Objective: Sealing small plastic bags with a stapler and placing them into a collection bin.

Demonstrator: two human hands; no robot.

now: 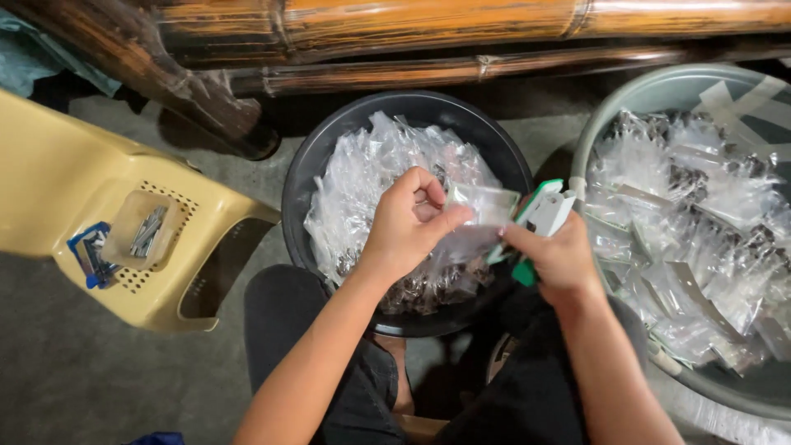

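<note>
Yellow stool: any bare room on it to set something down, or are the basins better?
The yellow stool is bare left of its clear tray of staples and blue packet. The black basin and grey basin are heaped with plastic bags. Grey floor lies bare in front of the stool.

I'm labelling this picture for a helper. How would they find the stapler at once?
Start at the black basin of clear bags in the middle. Just beyond its right rim, the right hand holds the stapler: the only white and green tool among the plastic.
</note>
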